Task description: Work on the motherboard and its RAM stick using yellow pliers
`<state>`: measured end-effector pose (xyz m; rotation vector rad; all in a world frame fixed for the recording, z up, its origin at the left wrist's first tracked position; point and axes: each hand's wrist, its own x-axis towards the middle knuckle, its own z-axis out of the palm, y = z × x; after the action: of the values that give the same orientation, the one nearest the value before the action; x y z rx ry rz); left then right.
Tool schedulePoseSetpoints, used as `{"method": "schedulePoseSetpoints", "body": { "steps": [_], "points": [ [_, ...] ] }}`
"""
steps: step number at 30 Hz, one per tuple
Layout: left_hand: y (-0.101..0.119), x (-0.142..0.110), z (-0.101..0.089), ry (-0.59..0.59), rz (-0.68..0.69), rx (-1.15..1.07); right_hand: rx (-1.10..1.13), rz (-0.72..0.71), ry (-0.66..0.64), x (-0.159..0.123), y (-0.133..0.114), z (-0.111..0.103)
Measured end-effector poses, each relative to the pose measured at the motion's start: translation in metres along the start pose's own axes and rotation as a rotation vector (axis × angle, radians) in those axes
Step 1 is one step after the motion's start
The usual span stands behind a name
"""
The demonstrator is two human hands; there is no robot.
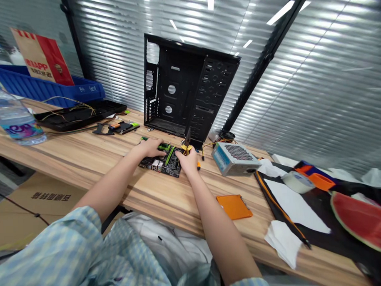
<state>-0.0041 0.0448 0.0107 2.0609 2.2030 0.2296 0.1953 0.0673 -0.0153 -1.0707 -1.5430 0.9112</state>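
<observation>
A black motherboard (170, 168) with green slots lies on the wooden table in front of me. My left hand (152, 148) is closed over its left part, the fingers curled onto the board. In my right hand (187, 160) is a pair of pliers (188, 139) with yellow handles, jaws pointing up and away from me. The thumb of that hand touches the board's right side. Just behind the board stands an open black computer case (182, 85). My fingers hide parts of the motherboard and the plier handles.
A grey power supply (236, 158) sits to the right, with an orange drive (234, 206) nearer me. Papers and a watermelon piece (362, 220) lie far right. On the left are a water bottle (16, 118), a black panel (80, 115) with wires and a blue bin (79, 92).
</observation>
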Motion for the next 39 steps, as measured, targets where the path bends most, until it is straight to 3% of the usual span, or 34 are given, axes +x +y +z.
{"method": "schedulePoseSetpoints", "body": {
  "steps": [15, 39],
  "points": [
    [0.001, 0.0, 0.0, -0.005, 0.002, -0.002, -0.12, -0.045, -0.019, -0.004, -0.003, -0.001],
    [0.002, -0.001, -0.001, -0.004, 0.012, 0.019, -0.321, -0.345, -0.066, -0.003, 0.011, 0.011]
  ]
}}
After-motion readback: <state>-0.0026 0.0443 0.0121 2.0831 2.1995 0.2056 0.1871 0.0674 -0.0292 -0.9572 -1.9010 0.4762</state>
